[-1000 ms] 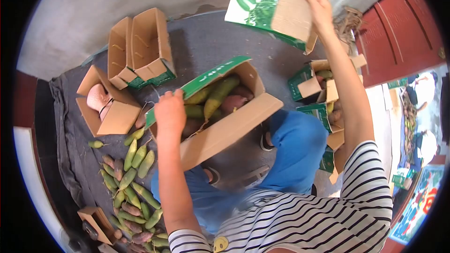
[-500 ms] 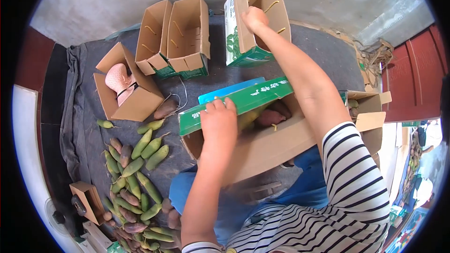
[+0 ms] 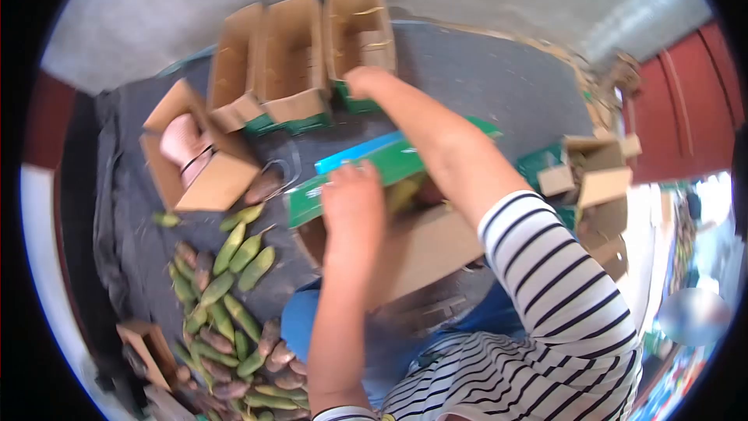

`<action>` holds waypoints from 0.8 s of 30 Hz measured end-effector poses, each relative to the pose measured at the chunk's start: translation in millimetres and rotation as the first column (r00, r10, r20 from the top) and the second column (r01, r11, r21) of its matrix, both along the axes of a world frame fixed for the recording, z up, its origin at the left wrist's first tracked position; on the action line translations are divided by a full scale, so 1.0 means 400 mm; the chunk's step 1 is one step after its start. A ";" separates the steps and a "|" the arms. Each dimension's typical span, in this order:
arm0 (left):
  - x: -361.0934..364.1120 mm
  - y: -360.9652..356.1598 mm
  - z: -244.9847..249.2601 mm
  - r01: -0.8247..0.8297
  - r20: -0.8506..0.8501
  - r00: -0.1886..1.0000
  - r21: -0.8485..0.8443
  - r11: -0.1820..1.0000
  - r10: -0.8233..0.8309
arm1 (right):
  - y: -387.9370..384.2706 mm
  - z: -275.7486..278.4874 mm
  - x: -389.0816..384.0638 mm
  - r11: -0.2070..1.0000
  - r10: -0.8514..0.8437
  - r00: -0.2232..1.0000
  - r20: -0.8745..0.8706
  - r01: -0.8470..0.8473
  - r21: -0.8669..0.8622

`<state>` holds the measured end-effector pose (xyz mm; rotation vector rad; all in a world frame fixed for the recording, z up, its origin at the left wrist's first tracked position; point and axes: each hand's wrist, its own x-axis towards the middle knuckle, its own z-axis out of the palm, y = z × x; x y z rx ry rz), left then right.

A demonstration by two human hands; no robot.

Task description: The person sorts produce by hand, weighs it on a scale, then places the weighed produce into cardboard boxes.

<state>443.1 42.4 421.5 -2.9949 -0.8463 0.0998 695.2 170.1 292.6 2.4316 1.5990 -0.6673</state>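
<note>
Three tall brown cardboard boxes stand side by side at the top; my right hand (image 3: 368, 84) is closed on the near edge of the rightmost box (image 3: 360, 31). Across my lap lies a larger open box (image 3: 425, 261) with green and reddish produce inside. My left hand (image 3: 352, 187) is closed over its green flap (image 3: 401, 162). A blue object (image 3: 358, 151) shows behind that flap.
Green radishes (image 3: 220, 287) and reddish ones lie in a pile at the lower left. An open box holding a pink mesh item (image 3: 184, 144) sits above them. More boxes (image 3: 604, 187) stand at the right. A small box (image 3: 149, 351) is at the lower left.
My right hand has moved left with the tall box, which now stands beside the other two. My left hand stays on the green flap. The view has shifted slightly.
</note>
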 end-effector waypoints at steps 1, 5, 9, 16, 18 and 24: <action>-0.003 0.003 0.006 0.033 -0.015 0.999 0.023 0.999 -0.033 | -0.013 0.016 0.011 1.000 0.019 0.999 0.029 -0.019 0.018; -0.001 0.009 0.021 0.073 0.017 0.997 -0.025 0.997 -0.072 | 0.019 0.078 0.062 0.944 0.329 0.943 -0.045 -0.327 0.051; -0.002 0.031 0.008 0.096 0.041 0.995 -0.065 0.993 -0.094 | -0.199 0.395 -0.055 0.829 0.390 0.917 -0.081 -0.311 0.465; -0.013 0.057 -0.025 0.082 0.020 0.997 -0.096 0.992 -0.080 | -0.694 0.551 -0.351 0.498 0.535 0.838 -0.110 -0.208 0.842; -0.004 0.033 0.005 0.080 0.094 0.993 -0.103 0.992 -0.070 | -0.771 0.536 -0.405 0.590 0.562 0.802 -0.200 -0.220 0.777; -0.018 0.058 -0.026 0.200 0.192 0.967 -0.153 0.968 -0.169 | -0.788 0.418 -0.412 0.638 0.439 0.895 -0.079 -0.248 0.729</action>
